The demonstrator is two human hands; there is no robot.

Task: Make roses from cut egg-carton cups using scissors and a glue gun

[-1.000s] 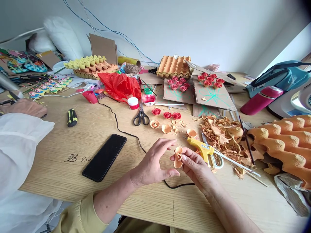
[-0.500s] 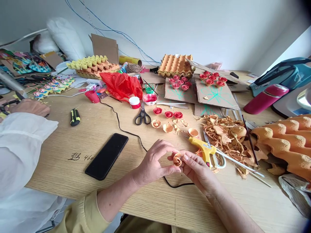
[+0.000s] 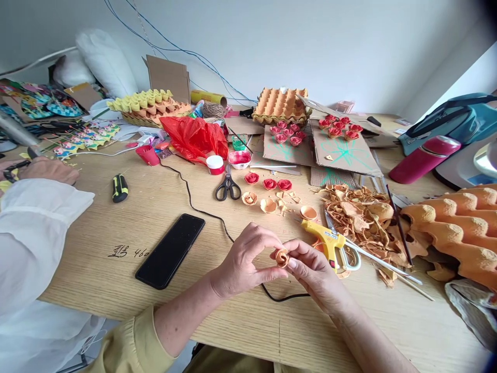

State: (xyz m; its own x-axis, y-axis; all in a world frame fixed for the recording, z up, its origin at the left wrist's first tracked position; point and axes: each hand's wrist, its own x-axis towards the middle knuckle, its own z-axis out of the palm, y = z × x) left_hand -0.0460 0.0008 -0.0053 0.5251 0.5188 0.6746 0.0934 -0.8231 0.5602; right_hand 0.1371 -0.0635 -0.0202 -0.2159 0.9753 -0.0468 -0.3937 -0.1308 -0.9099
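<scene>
A small orange egg-carton rose (image 3: 281,257), curled into a spiral, is pinched between my two hands above the table. My left hand (image 3: 248,259) grips it from the left with thumb and fingertips. From the right, the thumb and fingers of my right hand (image 3: 312,267) press on its side. Just beyond my right hand lies a yellow glue gun (image 3: 324,235), its black cord running under my hands. An orange paper cup (image 3: 308,213) sits past its nozzle. Farther back are unpainted flower pieces (image 3: 268,205) and a row of red painted roses (image 3: 269,184).
A black phone (image 3: 170,251) lies left of my hands, black scissors (image 3: 228,187) farther back. Orange carton scraps (image 3: 355,215) and an egg tray (image 3: 462,223) fill the right. Red roses stand on cardboard (image 3: 345,153). At far left a co-worker's hand (image 3: 52,170) holds something dark.
The rose has turned slightly in my fingers and shifted a little left and down. My right fingers have changed their hold on it. The co-worker's hand has moved slightly.
</scene>
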